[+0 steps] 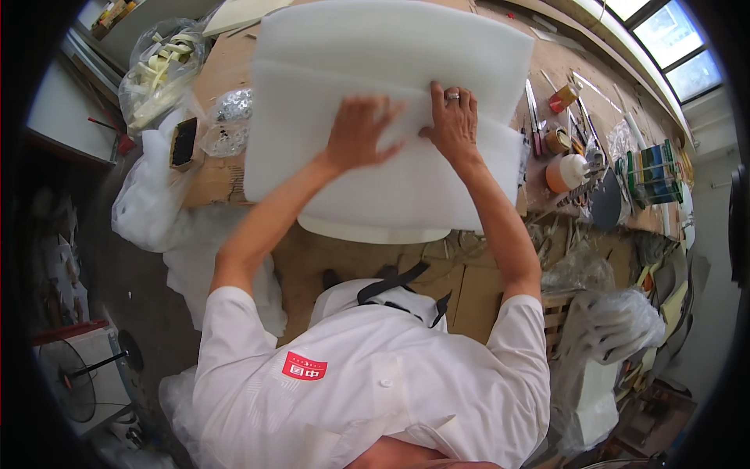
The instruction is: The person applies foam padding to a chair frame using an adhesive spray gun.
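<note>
Pressing flat with spread fingers, both hands rest on the white foam sheet [391, 102] covering the counter [226, 62]: the left hand [359, 131] near its middle, the right hand [451, 119] just beside it. A glue jar [564, 172] stands right of the sheet.

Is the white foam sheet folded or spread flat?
Folded. The foam sheet lies doubled on itself, an upper layer's edge running across under the left hand and right hand, both pressing flat.
</note>
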Demonstrator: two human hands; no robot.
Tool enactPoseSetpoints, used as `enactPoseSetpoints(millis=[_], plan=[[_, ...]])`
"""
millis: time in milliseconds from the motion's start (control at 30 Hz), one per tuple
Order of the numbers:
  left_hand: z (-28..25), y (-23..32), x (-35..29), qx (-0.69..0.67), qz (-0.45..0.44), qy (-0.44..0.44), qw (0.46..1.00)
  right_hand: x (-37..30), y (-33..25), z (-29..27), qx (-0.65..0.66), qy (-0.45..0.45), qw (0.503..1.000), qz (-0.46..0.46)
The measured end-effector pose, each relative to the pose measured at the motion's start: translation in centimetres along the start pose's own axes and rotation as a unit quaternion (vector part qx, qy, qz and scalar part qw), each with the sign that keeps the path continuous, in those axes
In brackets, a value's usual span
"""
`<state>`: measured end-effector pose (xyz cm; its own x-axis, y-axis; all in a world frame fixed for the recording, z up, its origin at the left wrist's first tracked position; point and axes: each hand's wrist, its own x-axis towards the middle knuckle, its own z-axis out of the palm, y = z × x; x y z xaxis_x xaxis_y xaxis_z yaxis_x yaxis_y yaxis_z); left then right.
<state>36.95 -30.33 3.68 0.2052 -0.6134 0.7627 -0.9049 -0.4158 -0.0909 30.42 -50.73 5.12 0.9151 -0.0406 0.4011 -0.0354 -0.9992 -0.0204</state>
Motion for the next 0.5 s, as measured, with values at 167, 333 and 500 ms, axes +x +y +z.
enactPoseSetpoints(millis=[167, 333, 500], plan=[[2.8, -10.3, 7.3, -0.457, -0.248, -0.282, 0.806, 0.2, -1.8, -0.5, -0.039, 0.022, 0.998, -0.032], [-0.8, -10.9, 9.2, -0.503, -0.285, -0.355, 0.734, -3.9, -4.9, -4.0, 0.047, -0.062, 0.987, -0.140], [-0.4, -9.6, 11.8, -0.449, -0.246, -0.460, 0.726, -13.6, -8.4, -6.7, 0.093, -0.247, 0.951, -0.163]])
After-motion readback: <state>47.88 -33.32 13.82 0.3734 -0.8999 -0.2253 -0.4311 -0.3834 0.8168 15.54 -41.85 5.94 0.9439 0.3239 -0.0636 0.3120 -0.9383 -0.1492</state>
